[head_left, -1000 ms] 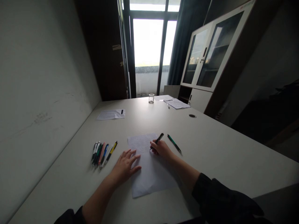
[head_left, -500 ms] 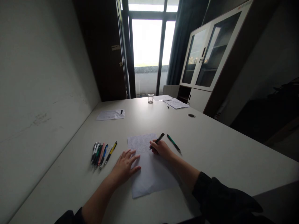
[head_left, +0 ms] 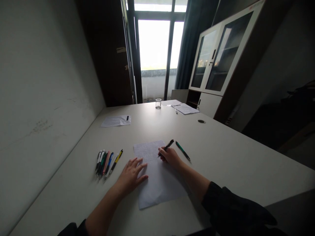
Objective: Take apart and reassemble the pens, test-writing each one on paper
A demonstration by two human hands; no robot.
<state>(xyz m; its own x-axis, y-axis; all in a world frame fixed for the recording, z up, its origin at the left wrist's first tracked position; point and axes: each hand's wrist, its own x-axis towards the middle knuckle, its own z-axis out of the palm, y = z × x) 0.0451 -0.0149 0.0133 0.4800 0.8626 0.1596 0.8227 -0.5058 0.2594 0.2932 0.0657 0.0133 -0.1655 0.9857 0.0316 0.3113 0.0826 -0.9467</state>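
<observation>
A sheet of paper lies on the white table in front of me, its upper part covered with lines of handwriting. My right hand grips a black pen, tilted with its tip down at the end of the written lines. Flat on the sheet's left edge rests my left hand, fingers spread and holding nothing. A green pen lies on the table just right of my right hand. To the left of my left hand is a bunch of several pens, with a yellow and black pen at its right side.
Farther back stand a clear glass and some papers with a pen beside them. Another sheet lies at the back left. A round cable hole sits near the table's right edge. The wall borders the left side.
My right hand and the black pen have shifted very slightly right along the writing. My left hand stays on the sheet, and the whole view has moved a touch.
</observation>
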